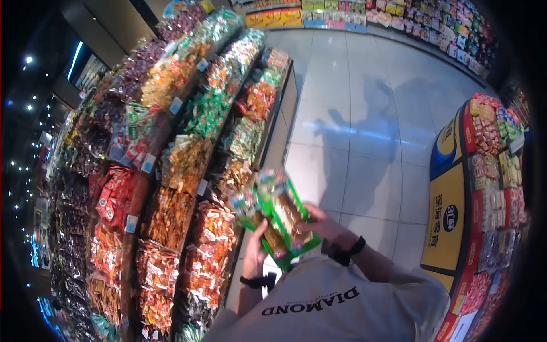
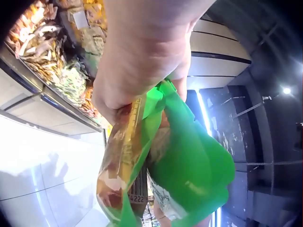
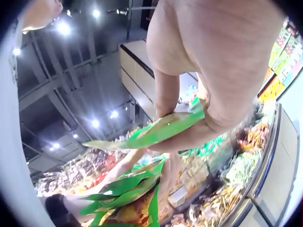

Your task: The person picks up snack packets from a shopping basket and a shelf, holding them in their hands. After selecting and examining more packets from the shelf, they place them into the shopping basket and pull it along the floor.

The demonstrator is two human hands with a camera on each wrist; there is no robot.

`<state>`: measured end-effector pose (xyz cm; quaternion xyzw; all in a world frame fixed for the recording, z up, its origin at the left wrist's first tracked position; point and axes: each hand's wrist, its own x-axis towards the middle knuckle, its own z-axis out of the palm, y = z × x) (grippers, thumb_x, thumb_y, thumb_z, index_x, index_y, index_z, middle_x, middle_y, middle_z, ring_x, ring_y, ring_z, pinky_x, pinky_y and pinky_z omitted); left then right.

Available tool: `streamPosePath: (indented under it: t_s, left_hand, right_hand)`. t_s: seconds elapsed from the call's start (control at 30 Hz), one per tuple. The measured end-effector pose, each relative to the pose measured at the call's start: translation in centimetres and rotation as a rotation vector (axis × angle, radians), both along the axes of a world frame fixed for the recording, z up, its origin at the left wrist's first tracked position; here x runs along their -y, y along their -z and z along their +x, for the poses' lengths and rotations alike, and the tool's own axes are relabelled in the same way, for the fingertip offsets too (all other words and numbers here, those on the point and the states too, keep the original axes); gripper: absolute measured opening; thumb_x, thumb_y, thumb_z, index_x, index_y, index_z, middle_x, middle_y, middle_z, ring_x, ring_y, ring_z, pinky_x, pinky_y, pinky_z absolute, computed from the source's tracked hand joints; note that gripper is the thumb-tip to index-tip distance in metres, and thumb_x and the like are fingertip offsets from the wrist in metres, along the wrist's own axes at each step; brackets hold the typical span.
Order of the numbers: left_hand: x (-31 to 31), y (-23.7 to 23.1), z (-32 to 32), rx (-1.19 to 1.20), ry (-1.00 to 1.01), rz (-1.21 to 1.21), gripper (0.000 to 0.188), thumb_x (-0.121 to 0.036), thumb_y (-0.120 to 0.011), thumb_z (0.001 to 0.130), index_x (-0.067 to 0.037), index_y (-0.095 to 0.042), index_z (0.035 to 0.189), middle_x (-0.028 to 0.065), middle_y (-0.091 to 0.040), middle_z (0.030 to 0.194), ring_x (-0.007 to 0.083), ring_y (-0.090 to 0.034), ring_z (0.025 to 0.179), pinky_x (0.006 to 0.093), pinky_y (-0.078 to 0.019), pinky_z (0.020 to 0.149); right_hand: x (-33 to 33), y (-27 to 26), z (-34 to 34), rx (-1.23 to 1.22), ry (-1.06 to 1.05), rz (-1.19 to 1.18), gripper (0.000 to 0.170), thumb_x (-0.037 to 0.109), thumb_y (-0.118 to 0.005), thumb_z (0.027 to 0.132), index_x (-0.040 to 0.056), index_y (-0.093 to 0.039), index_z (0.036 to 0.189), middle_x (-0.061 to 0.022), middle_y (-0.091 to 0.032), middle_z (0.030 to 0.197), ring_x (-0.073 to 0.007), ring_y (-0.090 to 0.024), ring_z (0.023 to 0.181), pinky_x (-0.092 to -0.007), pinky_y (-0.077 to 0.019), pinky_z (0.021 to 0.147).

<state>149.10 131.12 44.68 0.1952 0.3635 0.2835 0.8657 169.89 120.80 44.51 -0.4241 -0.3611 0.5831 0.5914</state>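
Note:
In the head view, two clear-fronted snack packets with green edges are held side by side before the chest. My left hand (image 1: 254, 251) grips the left packet (image 1: 274, 235) by its side, thumb on top. My right hand (image 1: 326, 226) pinches the right packet (image 1: 289, 213), which has brown contents, at its right edge. Seen from the left wrist, the fingers curl round the gathered top of a green bag (image 2: 194, 161) and a brown packet (image 2: 124, 156) with a barcode. From the right wrist, thumb and fingers clasp a thin green packet (image 3: 165, 131), above green-edged packets (image 3: 124, 189) at the left hand.
On the left rises a sloped display (image 1: 194, 165) of bagged snacks in rows, with small price cards. A tiled floor (image 1: 364, 188) stretches ahead. To the right stands a rounded yellow and red counter (image 1: 447, 222) stacked with packets. Stocked shelves (image 1: 336, 17) line the back.

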Motion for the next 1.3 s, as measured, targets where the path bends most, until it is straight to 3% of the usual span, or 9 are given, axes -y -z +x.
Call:
streamPosePath:
  t_s: [0.07, 0.1, 0.2, 0.27, 0.43, 0.77, 0.9, 1.1, 1.3]
  left_hand:
    - [-2.2, -1.4, 4.7, -0.112, 0.066, 0.002, 0.054, -0.031, -0.072, 0.09, -0.003, -0.052, 0.131, 0.0138, -0.067, 0.108, 0.0269, -0.068, 0.092, 0.0387, -0.058, 0.081]
    - [-2.3, -3.5, 7.3, -0.101, 0.072, 0.06, 0.054, -0.034, -0.073, 0.089, -0.003, -0.053, 0.128, 0.0137, -0.067, 0.105, 0.0256, -0.068, 0.09, 0.0386, -0.0578, 0.079]
    - [-3.4, -7.4, 15.7, -0.116, 0.01, 0.367, 0.05, -0.034, -0.062, 0.096, 0.0, -0.051, 0.13, 0.017, -0.065, 0.116, 0.0294, -0.065, 0.104, 0.0441, -0.0537, 0.093]
    - [-8.5, -4.0, 19.4, 0.116, 0.177, 0.112, 0.049, -0.033, -0.057, 0.099, 0.0, -0.049, 0.133, 0.0182, -0.063, 0.121, 0.0315, -0.063, 0.11, 0.0465, -0.051, 0.097]
    - [-15.2, -1.2, 27.2, 0.114, 0.196, 0.09, 0.054, -0.037, -0.054, 0.1, -0.001, -0.045, 0.138, 0.0184, -0.063, 0.121, 0.0344, -0.063, 0.109, 0.0485, -0.0518, 0.095]
    - [-35.3, -0.5, 45.4, 0.075, 0.191, 0.172, 0.053, -0.038, -0.054, 0.099, 0.003, -0.05, 0.132, 0.0177, -0.065, 0.119, 0.0318, -0.065, 0.108, 0.047, -0.054, 0.092]
    - [-43.3, -0.4, 52.1, 0.273, 0.217, 0.061, 0.05, -0.033, -0.057, 0.099, -0.003, -0.046, 0.139, 0.0182, -0.064, 0.121, 0.0332, -0.065, 0.109, 0.0461, -0.0564, 0.09]
    - [-54.3, -1.0, 59.9, 0.258, 0.141, 0.08, 0.048, -0.027, -0.06, 0.098, -0.001, -0.047, 0.136, 0.0199, -0.062, 0.123, 0.0354, -0.063, 0.112, 0.0491, -0.0543, 0.093]
    - [-62.6, -0.6, 65.8, 0.221, -0.103, 0.072, 0.05, -0.031, -0.06, 0.098, 0.004, -0.049, 0.13, 0.019, -0.063, 0.12, 0.0337, -0.062, 0.112, 0.0483, -0.0503, 0.097]
  right_hand:
    - [-1.0, -3.2, 5.5, 0.083, 0.078, 0.066, 0.052, 0.008, -0.069, 0.091, 0.0046, -0.046, 0.138, -0.0024, -0.055, 0.124, -0.0114, -0.054, 0.114, -0.031, -0.0473, 0.097]
    - [-1.4, -3.1, 8.1, -0.04, 0.034, 0.005, 0.054, 0.007, -0.068, 0.092, 0.0049, -0.043, 0.14, -0.0032, -0.057, 0.122, -0.0117, -0.056, 0.111, -0.0316, -0.0475, 0.097]
    - [-3.3, -5.2, 15.2, -0.092, 0.017, -0.046, 0.058, 0.005, -0.068, 0.091, 0.0062, -0.04, 0.142, -0.0077, -0.058, 0.127, -0.0153, -0.057, 0.115, -0.0333, -0.0473, 0.099]
    - [-4.9, -5.9, 19.4, -0.051, 0.042, -0.065, 0.058, 0.005, -0.068, 0.091, 0.0061, -0.039, 0.142, -0.0084, -0.058, 0.127, -0.016, -0.057, 0.116, -0.0336, -0.0471, 0.1]
    - [-11.0, -4.9, 28.6, -0.089, 0.074, -0.115, 0.06, 0.004, -0.068, 0.091, 0.0051, -0.038, 0.143, -0.0115, -0.059, 0.128, -0.0177, -0.057, 0.117, -0.035, -0.0462, 0.102]
    - [-32.7, -5.6, 47.1, -0.051, 0.084, -0.178, 0.068, 0.002, -0.068, 0.088, 0.0077, -0.035, 0.146, -0.0126, -0.06, 0.127, -0.0196, -0.059, 0.116, -0.0359, -0.0464, 0.101]
    - [-40.1, -7.3, 55.0, -0.07, 0.121, -0.134, 0.071, 0.0, -0.069, 0.085, 0.0063, -0.034, 0.146, -0.013, -0.06, 0.127, -0.0208, -0.059, 0.117, -0.0357, -0.0465, 0.1]
    - [-51.8, -8.0, 67.9, -0.055, 0.278, -0.245, 0.053, 0.014, -0.061, 0.097, 0.0057, -0.038, 0.144, -0.0095, -0.06, 0.127, -0.0188, -0.06, 0.115, -0.0356, -0.048, 0.098]
    - [-68.9, -6.9, 82.7, 0.118, 0.108, -0.063, 0.038, 0.011, -0.059, 0.098, 0.0045, -0.05, 0.134, -0.0033, -0.058, 0.121, -0.0128, -0.056, 0.111, -0.0313, -0.0447, 0.098]
